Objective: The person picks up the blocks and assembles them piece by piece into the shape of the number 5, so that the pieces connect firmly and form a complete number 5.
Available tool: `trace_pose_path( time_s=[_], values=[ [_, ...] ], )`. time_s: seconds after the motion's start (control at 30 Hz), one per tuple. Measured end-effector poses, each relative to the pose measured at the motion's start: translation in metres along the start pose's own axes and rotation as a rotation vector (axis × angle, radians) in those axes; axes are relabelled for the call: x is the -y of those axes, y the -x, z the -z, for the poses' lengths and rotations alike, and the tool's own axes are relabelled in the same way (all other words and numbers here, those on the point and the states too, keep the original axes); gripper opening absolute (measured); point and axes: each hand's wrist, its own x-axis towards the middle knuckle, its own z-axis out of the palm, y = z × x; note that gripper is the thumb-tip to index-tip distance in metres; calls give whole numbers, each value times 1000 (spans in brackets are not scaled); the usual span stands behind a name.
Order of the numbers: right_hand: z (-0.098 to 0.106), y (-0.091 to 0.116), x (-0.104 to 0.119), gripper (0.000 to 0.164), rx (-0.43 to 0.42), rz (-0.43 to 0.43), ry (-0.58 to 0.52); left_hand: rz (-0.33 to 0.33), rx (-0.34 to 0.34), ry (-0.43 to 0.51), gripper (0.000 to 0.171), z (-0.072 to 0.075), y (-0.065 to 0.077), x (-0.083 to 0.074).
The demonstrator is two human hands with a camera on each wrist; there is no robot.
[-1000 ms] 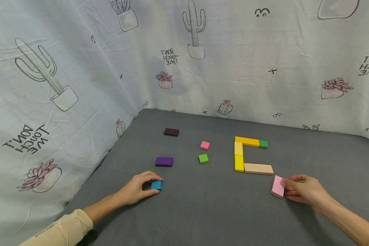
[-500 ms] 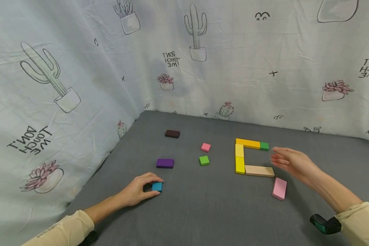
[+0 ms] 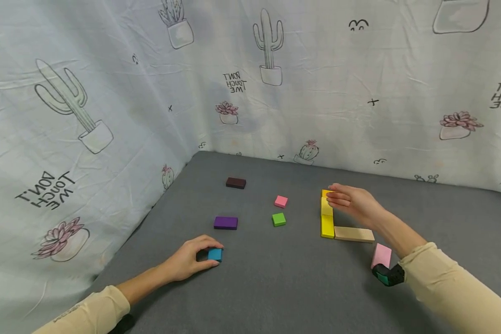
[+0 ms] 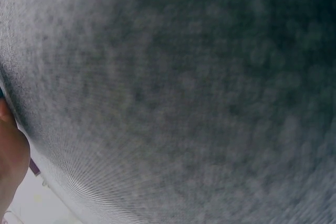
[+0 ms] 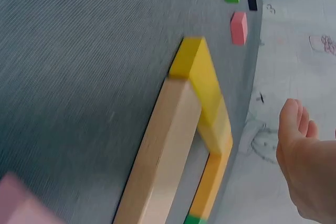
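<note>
My left hand [image 3: 192, 257] rests on the grey table, thumb and index finger around a small blue block [image 3: 215, 254]. Above the row of joined blocks hovers my right hand [image 3: 356, 202], fingers extended and holding nothing. That row includes a yellow block [image 3: 327, 226], a pale yellow one [image 3: 327, 207], a long beige one [image 3: 354, 234] and an orange one [image 5: 211, 182]; in the head view the hand hides most of the orange one. A dark green end [image 5: 196, 219] shows in the right wrist view. The light pink block [image 3: 382, 253] lies beside the beige one, partly behind the right wrist's camera.
A light green square [image 3: 279, 219] and a small pink square [image 3: 281, 201] lie mid-table. Left of them are a purple block [image 3: 226, 223] and a dark brown block [image 3: 236, 183]. A cactus-print curtain [image 3: 317, 106] hangs around the back and left sides.
My right hand has let go of the light pink block, risen and swept left over the joined blocks. The left hand stays at the blue block. The head view has shifted slightly.
</note>
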Motion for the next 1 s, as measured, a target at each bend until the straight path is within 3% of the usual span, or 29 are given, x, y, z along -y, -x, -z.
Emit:
trace_pose_path(
  time_s=[0.27,0.57,0.77,1.0],
  values=[
    [-40,-30,-15,49,25,-28,-30,-36,-9,14,34,0,0,1],
    [-74,-54,-31,44,44,-29,-13,11,8,12,35,0,0,1],
    [-89,-64,-44,41,-2,2,53,-10,0,-2,35,-1,0,0],
    [-97,-74,-54,40,-28,30,159,47,20,13,37,1,0,-2]
  ],
)
